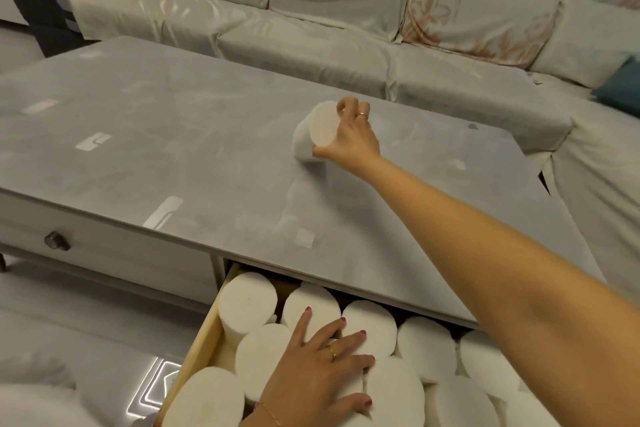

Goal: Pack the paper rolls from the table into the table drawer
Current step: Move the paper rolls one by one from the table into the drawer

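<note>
One white paper roll point(317, 132) lies tilted on the grey table top point(173, 149), right of centre. My right hand point(353, 135) is stretched out over the table and grips this roll by its near end, thumb below and fingers above. Below the table's front edge the wooden drawer point(194, 350) stands pulled out, packed with several white paper rolls point(247, 302) standing on end. My left hand point(322, 371) lies flat on top of those rolls with its fingers spread, pressing on them and holding none.
A second drawer with a dark knob point(57, 241) is shut at the left of the table. A covered light sofa point(346, 28) wraps around behind and to the right of the table. Glossy floor point(86, 340) lies at lower left.
</note>
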